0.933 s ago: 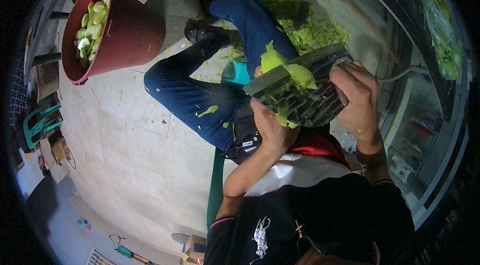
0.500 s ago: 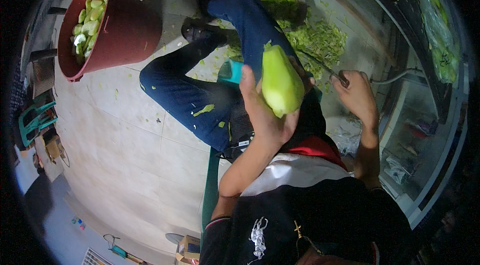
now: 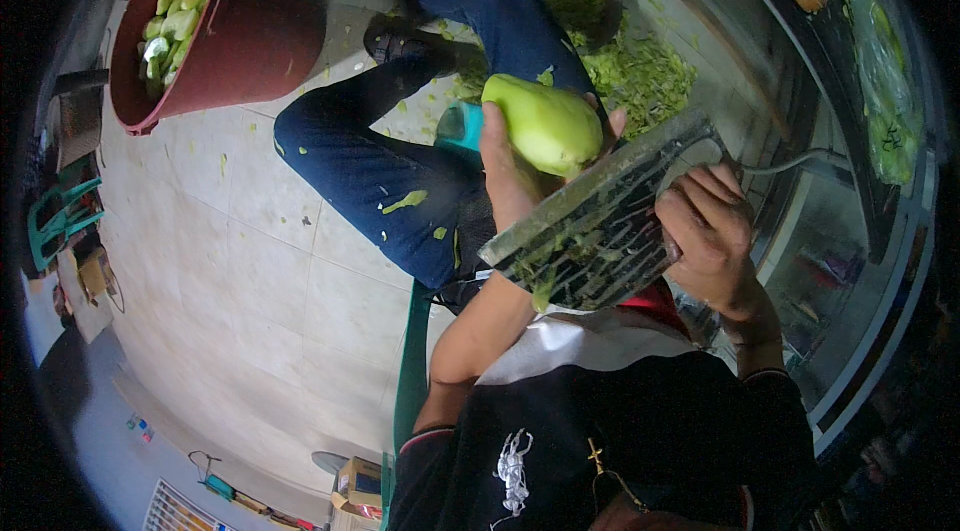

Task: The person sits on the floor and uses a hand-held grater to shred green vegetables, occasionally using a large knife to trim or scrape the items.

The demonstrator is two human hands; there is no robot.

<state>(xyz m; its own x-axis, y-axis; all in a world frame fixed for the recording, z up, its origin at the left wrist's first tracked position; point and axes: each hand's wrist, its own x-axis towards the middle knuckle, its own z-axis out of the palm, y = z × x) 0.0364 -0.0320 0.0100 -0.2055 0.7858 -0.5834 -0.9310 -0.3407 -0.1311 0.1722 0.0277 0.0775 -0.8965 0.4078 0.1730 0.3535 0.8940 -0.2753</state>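
A peeled, pear-shaped green fruit (image 3: 548, 121) lies in my left hand (image 3: 510, 166). The thumb presses its left side and the fingers wrap beneath and behind it, partly hidden. My right hand (image 3: 705, 226) is closed round the grip of a cleaver (image 3: 610, 221), whose broad rectangular blade faces up. Dark stripes and green scraps mark that face. The blade crosses in front of my left wrist, its upper edge close below the fruit; whether they touch, I cannot tell.
A large red bucket (image 3: 245, 41) of peeled green pieces stands at the far left. Ahead, a bowl (image 3: 612, 6) holds green pieces beside heaped peelings (image 3: 650, 81) on the tiled floor (image 3: 250, 261). Bagged greens (image 3: 885, 96) rest on a rack at right.
The fruit has tipped from upright to lying slantwise in my left hand. My right hand has brought the cleaver left and nearer, turning its broad face into view.
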